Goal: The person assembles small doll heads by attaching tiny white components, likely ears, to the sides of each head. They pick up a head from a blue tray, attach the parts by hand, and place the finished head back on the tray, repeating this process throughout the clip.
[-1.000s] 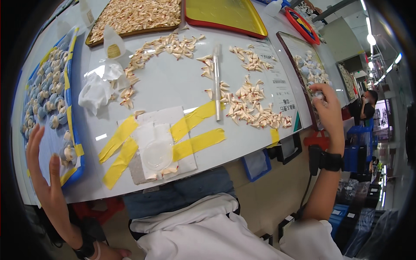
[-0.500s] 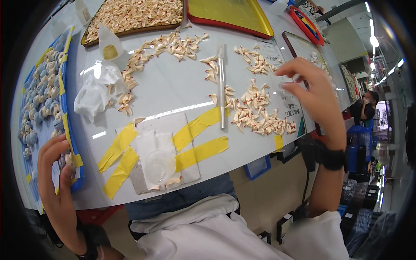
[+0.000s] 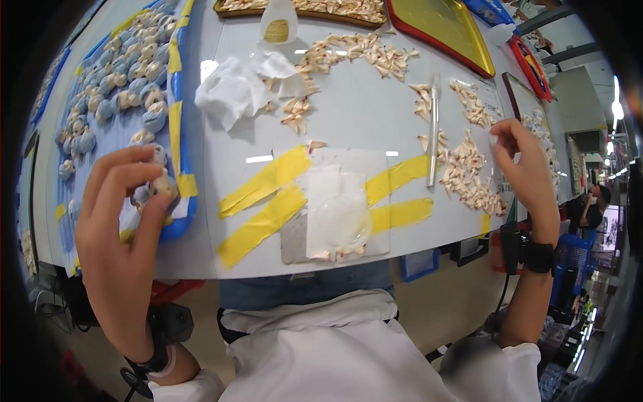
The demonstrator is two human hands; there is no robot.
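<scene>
the left hand [image 3: 124, 228] has come up off the blue tray [image 3: 175, 100], fingers now pinched on a small pale figure [image 3: 163, 184]. the right hand [image 3: 526, 167] has lifted above the pale pieces [image 3: 469, 177], seemingly pinching one. assembly looks about to begin over the counter [image 3: 362, 107].

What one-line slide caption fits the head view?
Left hand pinches a small pale piece over the blue tray; right hand lifts above scattered tan pieces.

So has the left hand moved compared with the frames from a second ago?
Yes. The left hand has risen from beside the blue tray's near edge to over its near corner, and now pinches a small pale figure.
</scene>
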